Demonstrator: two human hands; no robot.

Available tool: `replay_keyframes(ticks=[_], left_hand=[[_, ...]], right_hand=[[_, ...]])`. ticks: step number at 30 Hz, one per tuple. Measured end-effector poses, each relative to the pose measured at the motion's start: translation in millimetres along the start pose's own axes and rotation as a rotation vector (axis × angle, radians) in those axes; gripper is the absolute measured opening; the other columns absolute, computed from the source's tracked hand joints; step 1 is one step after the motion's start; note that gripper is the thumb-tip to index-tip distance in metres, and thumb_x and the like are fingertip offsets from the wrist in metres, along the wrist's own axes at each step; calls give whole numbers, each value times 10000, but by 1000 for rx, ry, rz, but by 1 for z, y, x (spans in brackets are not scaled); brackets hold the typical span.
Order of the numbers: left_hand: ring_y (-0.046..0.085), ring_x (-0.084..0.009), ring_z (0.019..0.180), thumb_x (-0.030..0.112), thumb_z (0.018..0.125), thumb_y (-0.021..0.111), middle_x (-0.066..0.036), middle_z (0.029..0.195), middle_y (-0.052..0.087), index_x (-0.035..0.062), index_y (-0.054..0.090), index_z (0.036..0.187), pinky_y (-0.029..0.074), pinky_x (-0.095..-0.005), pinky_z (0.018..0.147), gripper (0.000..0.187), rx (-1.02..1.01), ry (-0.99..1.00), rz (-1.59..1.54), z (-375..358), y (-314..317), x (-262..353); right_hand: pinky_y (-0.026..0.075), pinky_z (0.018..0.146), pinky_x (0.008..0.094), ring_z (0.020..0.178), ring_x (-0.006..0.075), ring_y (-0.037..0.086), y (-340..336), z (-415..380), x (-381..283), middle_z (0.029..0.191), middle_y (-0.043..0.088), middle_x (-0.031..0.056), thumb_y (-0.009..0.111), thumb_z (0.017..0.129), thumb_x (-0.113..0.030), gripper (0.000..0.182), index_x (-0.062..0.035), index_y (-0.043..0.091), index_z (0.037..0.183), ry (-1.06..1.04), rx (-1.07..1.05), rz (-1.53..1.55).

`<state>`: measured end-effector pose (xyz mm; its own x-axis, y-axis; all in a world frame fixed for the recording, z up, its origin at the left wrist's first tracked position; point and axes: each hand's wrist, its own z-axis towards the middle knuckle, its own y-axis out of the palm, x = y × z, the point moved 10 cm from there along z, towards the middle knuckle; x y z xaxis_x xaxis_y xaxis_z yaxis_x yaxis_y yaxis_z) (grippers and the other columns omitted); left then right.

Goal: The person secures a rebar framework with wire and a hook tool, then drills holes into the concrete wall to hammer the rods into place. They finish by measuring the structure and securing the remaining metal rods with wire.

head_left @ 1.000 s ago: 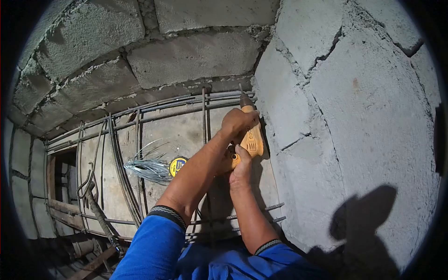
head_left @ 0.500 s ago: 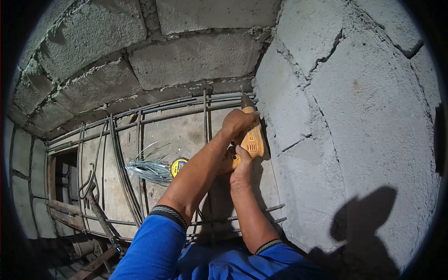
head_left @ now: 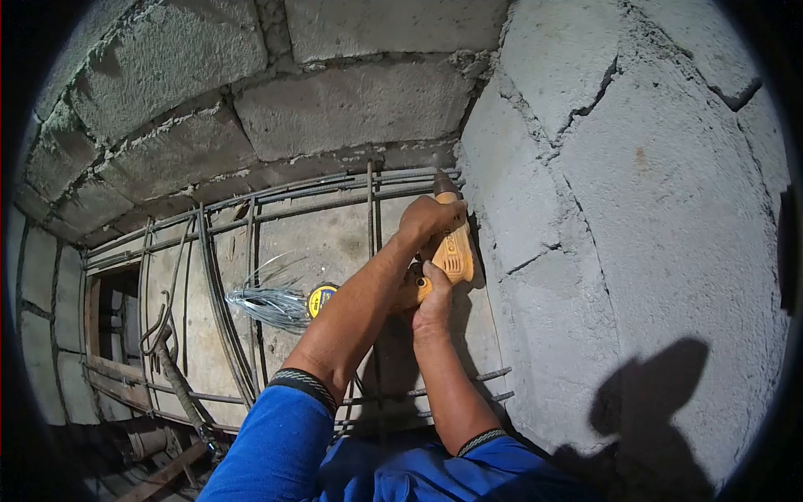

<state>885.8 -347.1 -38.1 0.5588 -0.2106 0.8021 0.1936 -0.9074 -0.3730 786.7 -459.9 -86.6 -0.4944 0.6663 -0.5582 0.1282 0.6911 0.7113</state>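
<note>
A yellow hammer drill (head_left: 454, 251) points away from me, toward the corner where the two block walls meet. Its dark chuck (head_left: 443, 182) is near the foot of the far wall, and the bit's tip is blurred against the blocks. My left hand (head_left: 430, 219) is closed over the front of the drill body, just behind the chuck. Wrapped round the rear handle is my right hand (head_left: 433, 299), thumb on top. Left of my forearm lie a yellow and black tape measure (head_left: 320, 299) and a bundle of thin tie wire (head_left: 272, 306).
Long steel rebars (head_left: 309, 191) run along the far wall, with crossing bars (head_left: 370, 209) over the slab (head_left: 293, 238). A rough block wall (head_left: 552, 335) rises close on my right. At left are a framed opening (head_left: 113, 322) and a wrapped tool (head_left: 182, 385) with a hook.
The bit looks shorter and more blurred at the wall than before. Both hands keep their hold on the drill; the view has shifted very slightly.
</note>
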Motion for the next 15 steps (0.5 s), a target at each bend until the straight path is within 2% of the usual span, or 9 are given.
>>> replay_keyframes(ticks=[2,6,8,15], left_hand=[[725,-302,845,558,769,668,-205,983,716,-93,684,1045,561,-373,768,707,-41,-22,28,-2,2,0],[724,-301,842,559,770,667,-202,986,716,-88,687,1044,560,-373,767,703,-40,-17,10,0,3,-1],[696,-246,704,590,771,688,-176,857,706,-86,696,925,539,-347,627,693,15,28,64,5,-1,1],[699,-258,711,578,773,690,-180,871,708,-89,697,903,537,-347,633,680,-1,7,-5,-2,-2,2]], right_hand=[[562,807,402,865,226,645,0,1,2,977,619,61,637,833,-140,384,-76,551,1201,6,-8,6],[563,803,399,858,225,646,-2,4,7,971,617,62,629,841,-145,394,-75,535,1218,28,-23,33],[563,803,398,858,225,647,-2,5,7,975,618,63,626,845,-145,391,-75,536,1219,23,-22,31],[558,813,405,881,223,649,0,1,2,1000,625,63,627,848,-146,402,-64,538,1231,12,3,-15]])
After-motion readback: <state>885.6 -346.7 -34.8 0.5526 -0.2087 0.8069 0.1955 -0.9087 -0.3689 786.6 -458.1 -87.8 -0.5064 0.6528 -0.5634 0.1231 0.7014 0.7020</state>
